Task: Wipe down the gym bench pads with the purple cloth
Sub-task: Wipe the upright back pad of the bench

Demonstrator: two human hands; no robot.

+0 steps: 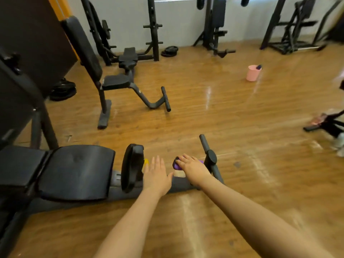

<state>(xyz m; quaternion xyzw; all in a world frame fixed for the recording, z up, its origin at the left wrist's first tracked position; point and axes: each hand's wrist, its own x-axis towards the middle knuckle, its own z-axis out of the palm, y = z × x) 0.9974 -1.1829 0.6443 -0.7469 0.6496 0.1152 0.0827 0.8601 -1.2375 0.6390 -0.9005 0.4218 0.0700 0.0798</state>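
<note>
Right hand (pixel 191 167) presses the cloth (pixel 176 164) beyond the seat pad (pixel 78 172), left hand (pixel 157 174) flat and empty; the bunched cloth may slip off the frame

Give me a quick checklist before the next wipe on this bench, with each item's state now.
1. Purple cloth in hand: ok, under the right hand.
2. Left hand free: ok, fingers straight, holding nothing.
3. Cloth on a pad: not ok, it is past the round roller pad, near the bench frame.
4. Seat pad unobstructed: ok, nothing lies on it.
5. Seat pad already wiped: cannot tell.
</note>
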